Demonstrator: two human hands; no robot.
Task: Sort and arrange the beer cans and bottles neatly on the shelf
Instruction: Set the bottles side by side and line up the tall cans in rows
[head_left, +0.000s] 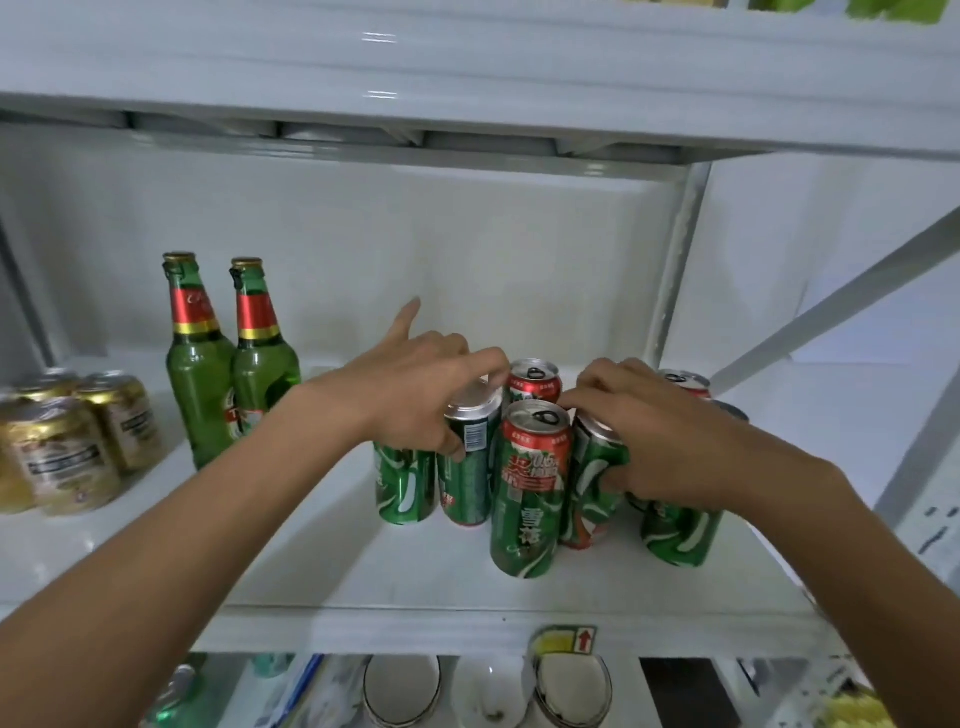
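Gripping green cans on the shelf: left hand, right hand.

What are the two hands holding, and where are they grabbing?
Each hand holds a green can near its top. The left hand grips the upper part of one green can; the right hand grips another green can around its upper side.

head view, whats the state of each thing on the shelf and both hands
left hand: grips a green can by its top
right hand: grips another green can
tall can: upright, untouched
two bottles: upright, capped
gold cans: upright, grouped at left
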